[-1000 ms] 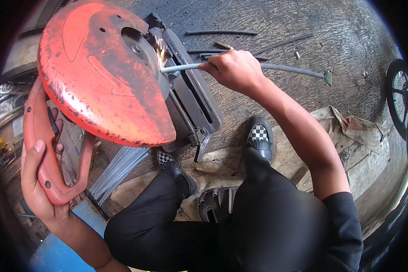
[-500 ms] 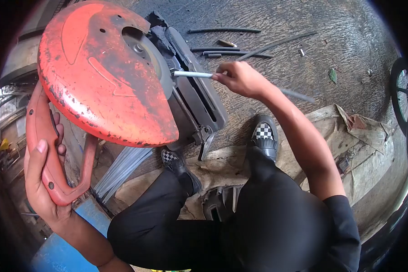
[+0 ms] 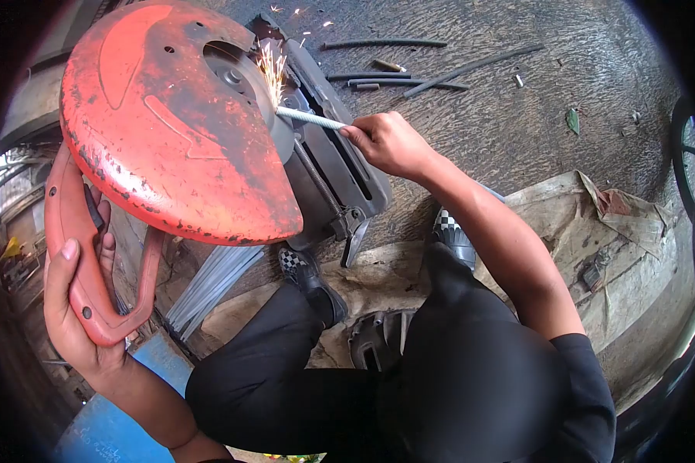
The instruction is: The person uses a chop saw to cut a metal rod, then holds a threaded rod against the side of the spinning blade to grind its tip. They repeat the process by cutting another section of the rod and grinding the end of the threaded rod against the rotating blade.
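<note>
A cut-off saw stands at the left, with a scuffed red blade guard (image 3: 162,131) and a dark base (image 3: 363,177). My left hand (image 3: 73,309) is wrapped around the saw's red D-shaped handle (image 3: 89,285). Between thumb and fingers, my right hand (image 3: 390,143) pinches a short grey threaded rod (image 3: 309,117). The rod's far end meets the edge of the abrasive disc (image 3: 282,137), and orange sparks (image 3: 272,73) spray up from that contact. Much of the disc is hidden under the guard.
Several dark bars (image 3: 382,44) and short offcuts lie on the rough floor beyond the saw. A bundle of long grey rods (image 3: 216,282) rests below the guard. A dirty cloth sheet (image 3: 548,231) spreads around my feet; a blue surface (image 3: 143,386) is at lower left.
My right hand has moved left and slightly up with the threaded rod, bringing its end to the disc. Sparks now fly where there were none. My left hand keeps its hold on the handle.
</note>
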`<state>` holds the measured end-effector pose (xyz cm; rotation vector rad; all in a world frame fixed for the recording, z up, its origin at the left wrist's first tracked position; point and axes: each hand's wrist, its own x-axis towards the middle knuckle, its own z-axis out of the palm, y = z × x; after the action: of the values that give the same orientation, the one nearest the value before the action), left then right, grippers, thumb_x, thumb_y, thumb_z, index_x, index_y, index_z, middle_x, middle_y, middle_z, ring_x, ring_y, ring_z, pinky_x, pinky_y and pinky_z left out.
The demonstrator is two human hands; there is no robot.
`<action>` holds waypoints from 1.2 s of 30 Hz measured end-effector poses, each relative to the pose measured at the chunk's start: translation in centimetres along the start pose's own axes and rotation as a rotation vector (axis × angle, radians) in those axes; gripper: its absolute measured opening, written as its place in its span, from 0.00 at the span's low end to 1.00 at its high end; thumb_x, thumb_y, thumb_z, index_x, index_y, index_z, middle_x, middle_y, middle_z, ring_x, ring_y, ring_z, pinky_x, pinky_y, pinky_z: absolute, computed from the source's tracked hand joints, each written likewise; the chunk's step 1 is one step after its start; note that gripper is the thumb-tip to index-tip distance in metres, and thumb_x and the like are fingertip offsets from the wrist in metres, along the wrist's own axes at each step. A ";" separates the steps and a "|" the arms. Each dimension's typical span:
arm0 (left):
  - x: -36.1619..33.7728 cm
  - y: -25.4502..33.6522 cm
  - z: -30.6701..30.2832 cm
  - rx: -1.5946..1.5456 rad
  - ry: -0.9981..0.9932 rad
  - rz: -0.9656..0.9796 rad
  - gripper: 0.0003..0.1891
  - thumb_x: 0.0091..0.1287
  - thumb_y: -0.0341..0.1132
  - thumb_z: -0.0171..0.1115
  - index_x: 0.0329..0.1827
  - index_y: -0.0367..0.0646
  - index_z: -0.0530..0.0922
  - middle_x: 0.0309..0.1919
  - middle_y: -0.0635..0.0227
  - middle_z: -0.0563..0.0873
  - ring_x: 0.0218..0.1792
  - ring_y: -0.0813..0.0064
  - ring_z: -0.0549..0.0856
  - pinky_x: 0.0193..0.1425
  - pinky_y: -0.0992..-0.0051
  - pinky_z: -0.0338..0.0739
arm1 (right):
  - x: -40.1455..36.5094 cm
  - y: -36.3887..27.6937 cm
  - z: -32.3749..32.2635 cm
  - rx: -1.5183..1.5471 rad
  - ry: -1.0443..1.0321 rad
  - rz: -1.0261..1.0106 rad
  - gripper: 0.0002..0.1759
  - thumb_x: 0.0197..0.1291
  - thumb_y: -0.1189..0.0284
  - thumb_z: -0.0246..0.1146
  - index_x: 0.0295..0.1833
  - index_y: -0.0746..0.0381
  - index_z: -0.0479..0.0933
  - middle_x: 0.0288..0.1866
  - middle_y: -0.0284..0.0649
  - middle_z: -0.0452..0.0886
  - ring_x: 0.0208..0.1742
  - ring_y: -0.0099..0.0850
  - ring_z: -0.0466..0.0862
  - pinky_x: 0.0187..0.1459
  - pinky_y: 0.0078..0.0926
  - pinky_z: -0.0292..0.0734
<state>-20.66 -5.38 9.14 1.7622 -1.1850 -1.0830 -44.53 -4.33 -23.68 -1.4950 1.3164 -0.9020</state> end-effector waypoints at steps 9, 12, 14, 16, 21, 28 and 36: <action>0.0 0.0 0.0 -0.025 0.001 -0.014 0.29 0.65 0.34 0.60 0.67 0.33 0.64 0.57 0.55 0.77 0.54 0.68 0.77 0.64 0.69 0.69 | 0.5 -0.6 -0.6 -0.246 0.073 -0.052 0.17 0.63 0.62 0.59 0.30 0.65 0.79 0.23 0.53 0.78 0.29 0.54 0.79 0.33 0.47 0.75; 0.0 0.1 0.1 0.008 0.022 -0.005 0.31 0.64 0.33 0.58 0.69 0.28 0.60 0.62 0.48 0.73 0.61 0.62 0.76 0.67 0.67 0.67 | 0.8 -0.4 -0.6 -0.335 0.091 -0.082 0.16 0.62 0.60 0.59 0.31 0.62 0.80 0.25 0.51 0.81 0.30 0.51 0.82 0.35 0.47 0.78; 0.0 0.2 0.1 0.013 0.014 -0.006 0.31 0.64 0.32 0.58 0.69 0.28 0.60 0.62 0.48 0.73 0.61 0.62 0.76 0.66 0.67 0.68 | 0.8 -0.4 -0.9 -0.374 0.115 -0.115 0.16 0.61 0.60 0.59 0.32 0.61 0.80 0.25 0.49 0.81 0.29 0.50 0.82 0.34 0.46 0.78; 0.0 0.1 0.0 0.019 0.007 -0.008 0.31 0.64 0.32 0.58 0.69 0.28 0.60 0.62 0.48 0.73 0.61 0.63 0.76 0.65 0.67 0.68 | 0.6 -0.9 -1.8 -0.416 0.159 -0.255 0.13 0.61 0.61 0.59 0.33 0.58 0.81 0.26 0.46 0.82 0.27 0.46 0.83 0.30 0.42 0.78; 0.3 0.2 -0.6 0.117 -0.040 -0.014 0.31 0.65 0.32 0.57 0.69 0.28 0.60 0.60 0.50 0.74 0.59 0.65 0.77 0.62 0.71 0.70 | 1.0 -0.5 -3.7 -0.543 0.162 -0.182 0.11 0.62 0.60 0.59 0.37 0.52 0.83 0.26 0.38 0.80 0.31 0.37 0.82 0.33 0.39 0.74; 0.0 0.2 -0.2 0.044 -0.036 -0.007 0.29 0.64 0.33 0.61 0.66 0.32 0.65 0.54 0.56 0.79 0.51 0.68 0.78 0.60 0.70 0.72 | 3.0 -0.8 -4.1 -0.656 0.303 -0.209 0.13 0.60 0.56 0.61 0.40 0.51 0.84 0.34 0.38 0.80 0.46 0.38 0.78 0.49 0.43 0.63; 0.1 0.2 -0.2 0.023 -0.022 -0.010 0.27 0.65 0.34 0.59 0.65 0.32 0.66 0.55 0.55 0.78 0.53 0.67 0.79 0.62 0.68 0.73 | 4.6 -1.9 -4.4 -0.748 0.254 -0.289 0.10 0.58 0.58 0.62 0.38 0.50 0.84 0.32 0.32 0.82 0.44 0.32 0.79 0.50 0.39 0.62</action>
<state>-20.47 -5.52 9.38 1.7798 -1.2081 -1.1013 -47.35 -9.57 -20.76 -2.2447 1.7707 -0.8357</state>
